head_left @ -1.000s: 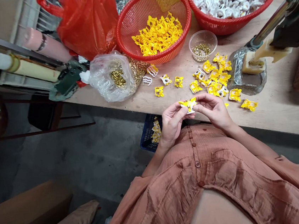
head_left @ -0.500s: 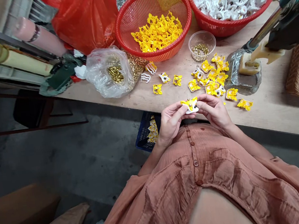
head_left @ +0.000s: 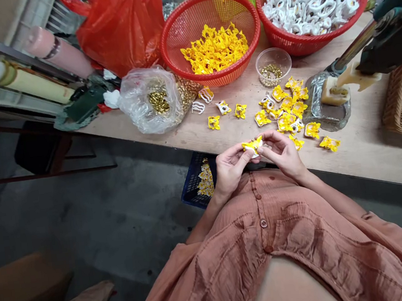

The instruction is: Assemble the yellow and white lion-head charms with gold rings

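Observation:
Between my two hands, at the table's front edge, is a small yellow and white plastic animal head (head_left: 252,146) with pointed ears. My left hand (head_left: 230,167) pinches its left side with thumb and fingers. On the other side my right hand (head_left: 283,154) grips it, the thumb pressed on its front. Fingers cover most of the lower white part. Just beyond my right hand lies a loose pile of yellow and white head pieces (head_left: 289,105). A few more head pieces (head_left: 214,122) are scattered to the left of it.
Behind stand a red basket (head_left: 215,78) of yellow parts and a red basket (head_left: 313,43) of white eye pieces. A clear cup (head_left: 273,61) and a plastic bag (head_left: 138,104) hold small gold-coloured parts. A hand press (head_left: 349,75) stands right; below is a blue crate (head_left: 190,192).
The animal head has turned in my fingers, and my right thumb now covers the eye that showed before. My right hand has shifted slightly left. The view has moved a little.

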`<move>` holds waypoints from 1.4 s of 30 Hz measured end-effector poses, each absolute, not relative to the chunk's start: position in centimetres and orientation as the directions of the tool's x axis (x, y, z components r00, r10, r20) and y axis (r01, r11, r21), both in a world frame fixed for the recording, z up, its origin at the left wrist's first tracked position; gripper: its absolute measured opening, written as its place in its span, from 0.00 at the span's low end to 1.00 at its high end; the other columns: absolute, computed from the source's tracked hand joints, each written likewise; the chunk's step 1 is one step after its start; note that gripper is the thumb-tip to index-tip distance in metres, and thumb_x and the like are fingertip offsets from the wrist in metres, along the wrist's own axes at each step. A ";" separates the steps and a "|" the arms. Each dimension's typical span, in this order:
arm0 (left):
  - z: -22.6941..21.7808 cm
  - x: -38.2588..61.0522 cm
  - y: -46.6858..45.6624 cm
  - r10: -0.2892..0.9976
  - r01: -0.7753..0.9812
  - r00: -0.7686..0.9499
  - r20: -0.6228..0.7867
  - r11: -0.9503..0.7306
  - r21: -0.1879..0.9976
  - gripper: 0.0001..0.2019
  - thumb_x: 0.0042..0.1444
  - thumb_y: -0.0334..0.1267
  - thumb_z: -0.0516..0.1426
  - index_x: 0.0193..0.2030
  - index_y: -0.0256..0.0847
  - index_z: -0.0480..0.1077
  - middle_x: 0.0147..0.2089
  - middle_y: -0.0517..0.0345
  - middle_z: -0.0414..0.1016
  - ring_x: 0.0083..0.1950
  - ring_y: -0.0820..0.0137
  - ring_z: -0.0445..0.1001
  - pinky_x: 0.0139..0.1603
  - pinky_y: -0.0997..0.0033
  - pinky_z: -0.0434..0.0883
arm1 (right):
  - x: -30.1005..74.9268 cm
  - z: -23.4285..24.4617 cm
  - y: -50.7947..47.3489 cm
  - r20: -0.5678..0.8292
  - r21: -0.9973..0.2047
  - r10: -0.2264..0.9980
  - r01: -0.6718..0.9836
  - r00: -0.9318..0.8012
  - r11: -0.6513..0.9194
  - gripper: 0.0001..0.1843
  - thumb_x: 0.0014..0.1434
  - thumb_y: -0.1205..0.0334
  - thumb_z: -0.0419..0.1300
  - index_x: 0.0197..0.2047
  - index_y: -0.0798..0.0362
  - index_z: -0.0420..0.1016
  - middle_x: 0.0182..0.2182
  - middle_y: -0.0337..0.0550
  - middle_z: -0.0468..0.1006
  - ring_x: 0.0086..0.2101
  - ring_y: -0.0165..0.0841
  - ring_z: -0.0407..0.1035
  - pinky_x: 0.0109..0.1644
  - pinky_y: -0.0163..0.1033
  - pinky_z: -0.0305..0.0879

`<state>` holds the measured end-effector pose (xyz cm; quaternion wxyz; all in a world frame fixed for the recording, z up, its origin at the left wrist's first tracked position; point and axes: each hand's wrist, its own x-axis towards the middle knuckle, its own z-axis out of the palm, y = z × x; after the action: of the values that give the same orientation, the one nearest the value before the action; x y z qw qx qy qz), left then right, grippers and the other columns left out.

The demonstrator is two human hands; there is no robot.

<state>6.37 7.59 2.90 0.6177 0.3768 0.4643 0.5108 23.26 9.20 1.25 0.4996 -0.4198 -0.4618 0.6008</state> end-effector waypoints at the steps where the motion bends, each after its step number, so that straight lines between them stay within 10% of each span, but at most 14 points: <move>1: 2.6 6.2 7.8 0.981 -0.287 0.049 -0.189 0.195 0.938 0.18 0.55 0.44 0.73 0.50 0.39 0.84 0.47 0.49 0.87 0.39 0.66 0.86 0.40 0.71 0.84 | 23.2 1.0 9.1 -0.013 -0.982 0.990 -0.184 -0.141 -0.040 0.18 0.61 0.50 0.72 0.51 0.47 0.78 0.46 0.43 0.80 0.46 0.34 0.77 0.54 0.42 0.80; 8: -0.7 4.1 10.8 0.952 -0.201 -0.057 -0.300 0.284 0.938 0.23 0.47 0.44 0.75 0.47 0.37 0.79 0.39 0.53 0.85 0.35 0.70 0.84 0.36 0.74 0.82 | 24.2 0.5 9.0 0.286 -0.924 0.939 0.205 -0.190 0.323 0.28 0.70 0.62 0.62 0.71 0.43 0.68 0.57 0.52 0.78 0.52 0.38 0.77 0.49 0.47 0.81; 25: -3.2 1.5 11.6 0.975 0.358 -0.159 -0.158 0.206 0.911 0.21 0.63 0.43 0.64 0.60 0.37 0.79 0.56 0.48 0.72 0.26 0.82 0.78 0.20 0.84 0.72 | 25.6 1.3 10.8 0.498 -0.711 0.841 0.455 -0.214 0.536 0.15 0.69 0.67 0.62 0.58 0.50 0.79 0.48 0.52 0.84 0.48 0.40 0.81 0.51 0.49 0.81; 42: -1.7 -2.2 11.8 0.927 0.180 -0.368 0.077 -0.010 0.984 0.20 0.61 0.48 0.67 0.55 0.39 0.82 0.55 0.47 0.79 0.32 0.76 0.81 0.24 0.82 0.72 | 18.8 6.4 29.2 0.471 -0.614 0.764 0.459 -0.440 0.642 0.08 0.69 0.55 0.64 0.45 0.50 0.78 0.42 0.46 0.81 0.42 0.39 0.75 0.54 0.51 0.76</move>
<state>-2.24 11.76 -1.65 0.3386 0.4486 0.6168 0.5510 18.83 29.21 6.37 0.3772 -0.3711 -0.8240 0.2028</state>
